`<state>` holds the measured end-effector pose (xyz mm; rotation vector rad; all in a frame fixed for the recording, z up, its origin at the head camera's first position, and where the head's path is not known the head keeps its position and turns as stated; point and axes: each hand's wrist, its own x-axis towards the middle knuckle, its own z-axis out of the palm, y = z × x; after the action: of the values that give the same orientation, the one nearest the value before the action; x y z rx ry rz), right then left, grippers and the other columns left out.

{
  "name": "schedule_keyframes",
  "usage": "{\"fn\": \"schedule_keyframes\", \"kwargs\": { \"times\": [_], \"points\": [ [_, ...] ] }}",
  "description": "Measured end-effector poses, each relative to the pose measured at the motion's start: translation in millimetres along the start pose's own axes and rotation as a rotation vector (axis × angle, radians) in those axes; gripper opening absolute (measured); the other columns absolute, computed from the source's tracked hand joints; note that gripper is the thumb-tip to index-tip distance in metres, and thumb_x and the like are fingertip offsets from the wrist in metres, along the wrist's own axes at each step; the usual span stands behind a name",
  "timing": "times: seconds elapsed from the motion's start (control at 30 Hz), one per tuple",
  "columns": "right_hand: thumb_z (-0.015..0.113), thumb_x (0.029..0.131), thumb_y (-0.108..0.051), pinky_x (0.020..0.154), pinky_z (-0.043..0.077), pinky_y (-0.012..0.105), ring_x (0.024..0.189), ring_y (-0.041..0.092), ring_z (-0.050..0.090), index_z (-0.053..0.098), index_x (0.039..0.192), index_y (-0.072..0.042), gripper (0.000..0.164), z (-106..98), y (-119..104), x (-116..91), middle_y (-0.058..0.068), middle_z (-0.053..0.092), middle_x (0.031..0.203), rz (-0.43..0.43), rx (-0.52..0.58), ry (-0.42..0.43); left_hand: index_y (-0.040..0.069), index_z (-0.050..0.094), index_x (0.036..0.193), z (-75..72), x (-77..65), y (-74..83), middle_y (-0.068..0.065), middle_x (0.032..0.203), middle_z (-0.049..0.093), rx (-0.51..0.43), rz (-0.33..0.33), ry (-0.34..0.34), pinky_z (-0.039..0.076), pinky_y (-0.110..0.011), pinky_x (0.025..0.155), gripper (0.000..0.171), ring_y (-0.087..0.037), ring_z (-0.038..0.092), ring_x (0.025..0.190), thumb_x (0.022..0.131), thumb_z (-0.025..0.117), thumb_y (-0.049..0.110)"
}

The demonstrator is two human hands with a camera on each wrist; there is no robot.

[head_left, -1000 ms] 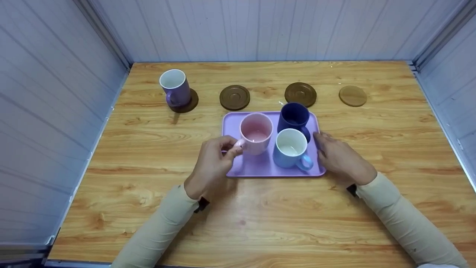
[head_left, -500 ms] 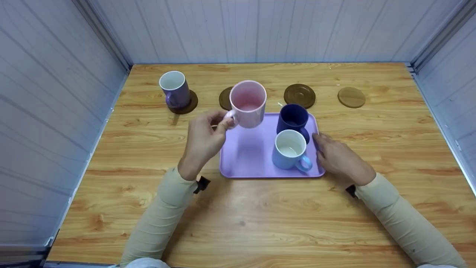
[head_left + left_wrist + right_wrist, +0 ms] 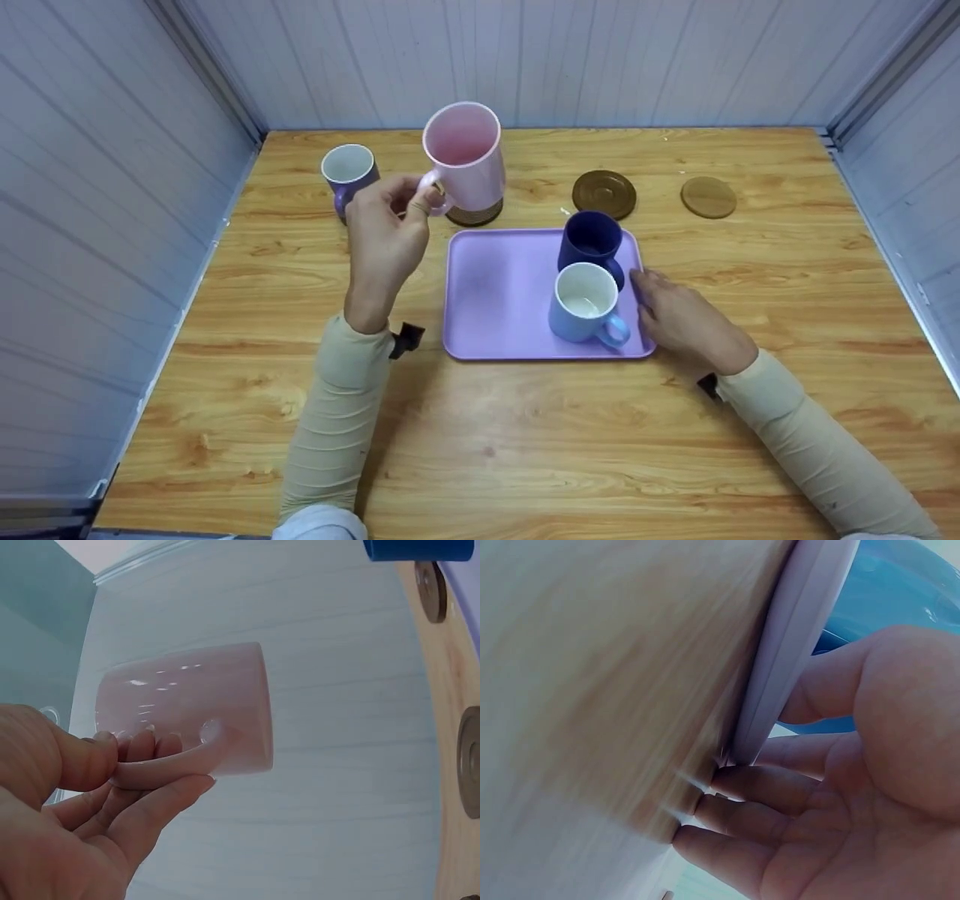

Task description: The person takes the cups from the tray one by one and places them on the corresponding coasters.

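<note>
Head looks down, wrist views sit close — left shares the pink mug [image 3: 471, 176].

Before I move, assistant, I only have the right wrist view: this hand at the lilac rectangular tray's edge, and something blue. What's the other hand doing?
Observer: The left hand pinches a glossy pink cylindrical mug by its handle, up in the air.
Operator: And past the tray's far edge, toward the right?
Observer: A dark brown round coaster, with a paler tan flat disc farther right.
Operator: Is any mug off the tray and not in a hand?
Observer: Yes, a purple cylindrical mug with a white inside, at the far left; the left hand hides part of it in the head view.
</note>
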<state>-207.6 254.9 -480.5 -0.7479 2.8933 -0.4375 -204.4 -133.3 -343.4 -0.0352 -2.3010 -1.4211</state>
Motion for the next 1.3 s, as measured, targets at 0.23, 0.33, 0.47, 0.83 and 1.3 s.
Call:
{"fn": "schedule_keyframes", "kwargs": {
  "times": [0.23, 0.33, 0.47, 0.83, 1.3],
  "points": [
    [0.052, 0.101, -0.010, 0.115, 0.036, 0.061, 0.140, 0.053, 0.043, 0.040, 0.149, 0.017, 0.057, -1.8, -0.5, 0.0, 0.039, 0.043, 0.150, 0.001, -0.004, -0.001, 0.003, 0.079, 0.105, 2.2, 11.9, -0.7, -0.006, 0.090, 0.077, 0.011, -0.031, 0.074, 0.045, -0.022, 0.064, 0.013, -0.014, 0.063, 0.075, 0.098, 0.071, 0.010],
    [0.051, 0.101, -0.010, 0.116, 0.036, 0.061, 0.141, 0.052, 0.043, 0.039, 0.150, 0.016, 0.057, -2.3, -1.3, 0.2, 0.039, 0.043, 0.150, 0.003, 0.000, -0.010, 0.003, 0.079, 0.104, 7.4, 16.4, -3.9, -0.006, 0.090, 0.077, 0.029, -0.039, 0.107, 0.046, -0.021, 0.065, 0.013, -0.013, 0.065, 0.075, 0.097, 0.073, 0.010],
    [0.050, 0.102, -0.010, 0.114, 0.037, 0.062, 0.139, 0.053, 0.044, 0.040, 0.149, 0.016, 0.055, -2.6, -2.4, -0.8, 0.039, 0.044, 0.149, -0.002, -0.009, -0.005, 0.004, 0.081, 0.101, 17.9, 21.8, -10.1, -0.004, 0.088, 0.078, 0.056, -0.033, 0.140, 0.047, -0.020, 0.066, 0.011, -0.011, 0.067, 0.074, 0.095, 0.074, 0.010],
    [0.050, 0.102, -0.011, 0.116, 0.036, 0.061, 0.141, 0.053, 0.042, 0.038, 0.151, 0.015, 0.057, -3.8, -3.1, -0.1, 0.039, 0.041, 0.151, 0.020, 0.008, -0.021, 0.007, 0.082, 0.103, 45.3, 35.2, -23.9, -0.003, 0.085, 0.076, 0.066, -0.124, 0.186, 0.047, -0.023, 0.064, 0.013, -0.011, 0.064, 0.072, 0.095, 0.075, 0.016],
    [0.051, 0.101, -0.008, 0.115, 0.037, 0.062, 0.139, 0.054, 0.045, 0.041, 0.149, 0.016, 0.054, -2.7, -2.5, -1.1, 0.040, 0.045, 0.148, -0.002, -0.001, 0.007, 0.006, 0.082, 0.101, 77.8, 44.2, -60.8, -0.004, 0.084, 0.076, 0.087, -0.166, 0.216, 0.051, -0.030, 0.069, 0.015, -0.014, 0.067, 0.077, 0.094, 0.077, 0.019]
  ]
}}
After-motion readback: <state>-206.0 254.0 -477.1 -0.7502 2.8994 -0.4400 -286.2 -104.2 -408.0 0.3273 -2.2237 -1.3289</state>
